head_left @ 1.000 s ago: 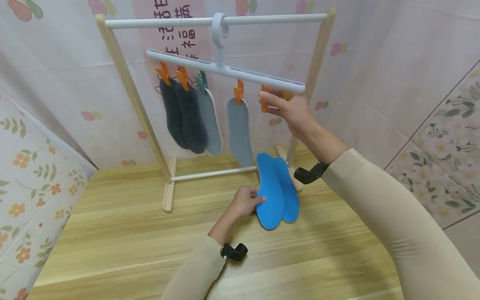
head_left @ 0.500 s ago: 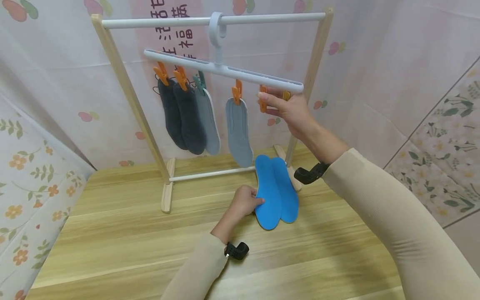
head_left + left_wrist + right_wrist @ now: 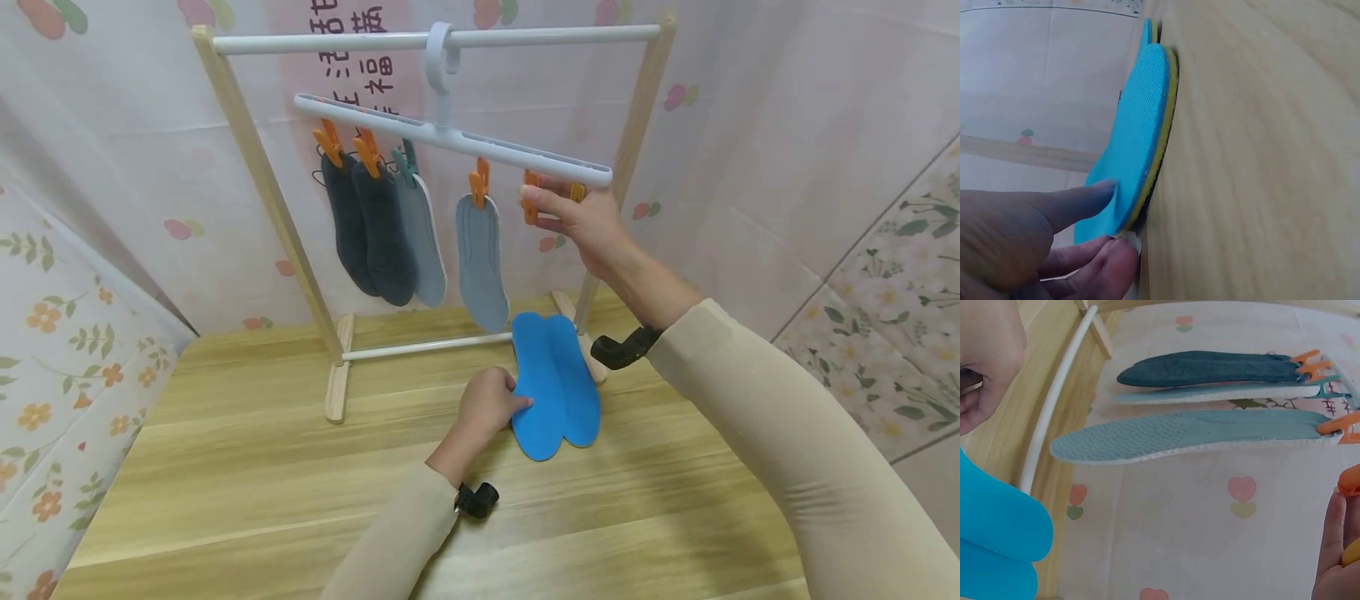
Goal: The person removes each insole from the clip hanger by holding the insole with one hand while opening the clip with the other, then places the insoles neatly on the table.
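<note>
In the head view my left hand point(image 3: 486, 402) pinches the left edge of a blue insole point(image 3: 538, 396), thumb on the blue face. Its fingertips are under the edge in the left wrist view, where the insole's yellow layer point(image 3: 1168, 109) shows. A second blue insole point(image 3: 579, 392) lies partly beneath it on the right. Up at the lower right end of a white hanger point(image 3: 442, 136), my right hand point(image 3: 588, 221) pinches an orange clothespin point(image 3: 531, 208) that has nothing hanging from it. A yellow clothespin point(image 3: 577, 192) is beside that hand, partly hidden.
Orange and green clothespins hold two dark insoles point(image 3: 386, 233) and two light grey-blue insoles point(image 3: 482, 262) on the hanger, which tilts down to the right. The hanger hooks over the white rail point(image 3: 322, 43) of a wooden-legged rack on the wooden table point(image 3: 247, 483).
The far end of the held blue insole sits slightly lower, and my left forearm has shifted a little to the right. My right hand keeps its grip on the orange clothespin.
</note>
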`<move>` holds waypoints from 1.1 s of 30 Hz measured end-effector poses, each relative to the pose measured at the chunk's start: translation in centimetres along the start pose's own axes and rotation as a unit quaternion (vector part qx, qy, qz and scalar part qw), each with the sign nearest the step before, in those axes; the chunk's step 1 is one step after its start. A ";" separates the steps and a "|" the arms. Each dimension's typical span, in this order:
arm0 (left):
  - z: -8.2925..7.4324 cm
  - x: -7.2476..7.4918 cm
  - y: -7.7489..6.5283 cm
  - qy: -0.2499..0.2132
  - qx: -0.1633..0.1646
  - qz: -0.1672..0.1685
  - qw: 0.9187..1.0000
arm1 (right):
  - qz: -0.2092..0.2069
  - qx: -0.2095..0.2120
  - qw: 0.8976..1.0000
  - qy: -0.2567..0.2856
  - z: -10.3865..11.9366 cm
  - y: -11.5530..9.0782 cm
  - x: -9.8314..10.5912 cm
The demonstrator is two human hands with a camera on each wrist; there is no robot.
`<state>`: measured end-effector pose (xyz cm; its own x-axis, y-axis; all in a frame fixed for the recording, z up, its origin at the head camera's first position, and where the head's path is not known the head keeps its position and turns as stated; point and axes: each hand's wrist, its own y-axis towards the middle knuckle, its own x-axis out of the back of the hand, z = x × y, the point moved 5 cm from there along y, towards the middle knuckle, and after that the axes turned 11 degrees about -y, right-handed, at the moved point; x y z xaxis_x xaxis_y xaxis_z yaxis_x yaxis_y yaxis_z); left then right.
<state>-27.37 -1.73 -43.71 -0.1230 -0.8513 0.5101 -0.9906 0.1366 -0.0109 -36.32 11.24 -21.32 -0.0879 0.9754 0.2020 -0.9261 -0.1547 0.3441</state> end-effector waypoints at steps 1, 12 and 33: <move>0.0 0.1 0.0 0.001 0.001 0.002 1.000 | -0.001 0.000 1.000 -0.001 0.0 0.0 0.1; 1.9 2.0 0.5 -0.112 0.020 0.025 0.993 | 0.009 -0.008 1.000 -0.017 0.5 -0.1 -0.7; 0.2 6.2 4.8 -0.353 0.034 -0.023 0.935 | -0.001 -0.005 1.000 -0.009 0.1 -0.2 0.0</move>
<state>-32.86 -6.46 -40.83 -0.0649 -0.9811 -0.1821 -0.9945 0.0787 -0.0697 -36.06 11.25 -21.26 -0.0804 0.9727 0.2179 -0.9296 -0.1521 0.3358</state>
